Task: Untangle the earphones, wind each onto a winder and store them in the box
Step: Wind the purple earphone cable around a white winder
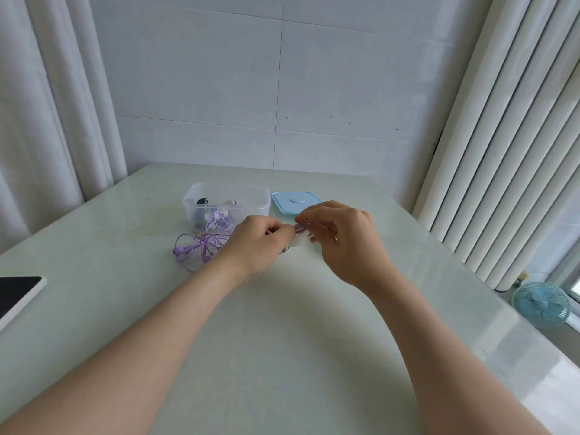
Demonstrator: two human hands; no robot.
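Purple earphones [204,243] lie mostly loose beside the open box [226,196], which holds other items; left hand [260,243] grips the white winder [299,243], right hand [342,237] pinches their cord onto it; winding appears barely started, storing outstanding

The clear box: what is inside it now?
Inside the clear box lie a dark item and a pale one, too blurred to name. The purple cable covers its lower front.

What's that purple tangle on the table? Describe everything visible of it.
The purple earphones are a thin, lilac, rubbery-looking cord, lying in loose loops on the table before the clear box. A thicker bud-like piece shows at its left end. One strand leads into the left hand, which grips the winder; the right hand pinches turns wound there.
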